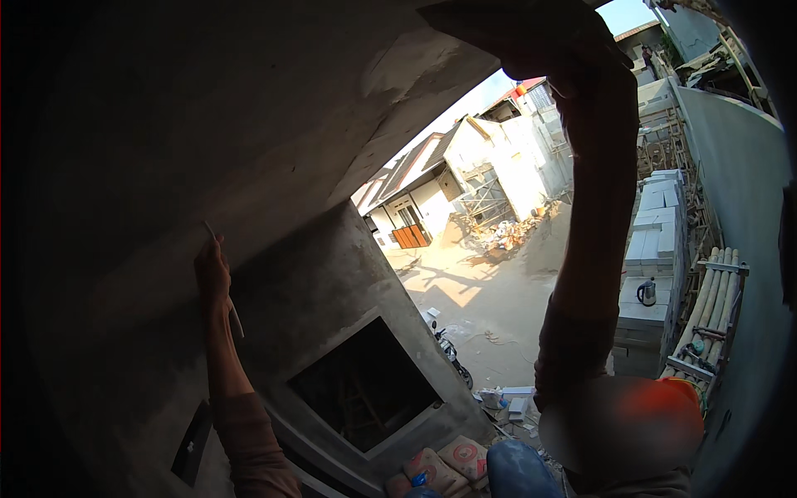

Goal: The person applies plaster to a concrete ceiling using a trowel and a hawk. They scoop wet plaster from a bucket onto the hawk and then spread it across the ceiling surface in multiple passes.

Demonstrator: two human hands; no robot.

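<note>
On the left, my left hand (213, 274) is raised beside the shadowed grey plaster surface, fingers closed around a thin pale strip (237, 320). One end of the strip pokes out above the fingers, the other below the wrist. My right arm reaches up steeply, and my right hand (573, 58) is at the top edge, against the overhead plaster (332, 108). It grips a dark flat tool (465, 23) with a pointed end; deep shadow hides its exact kind and most of the fingers. Below lies my jeans-clad knee (519, 471).
A square opening (365, 386) pierces the grey wall. Filled sacks (440, 471) and rubble (519, 408) lie below. Pale blocks (652, 241) with a kettle (647, 290), bundled bamboo poles (710, 299) and a motorcycle (451, 353) stand outside. A blurred round shape with orange (664, 407) is lower right.
</note>
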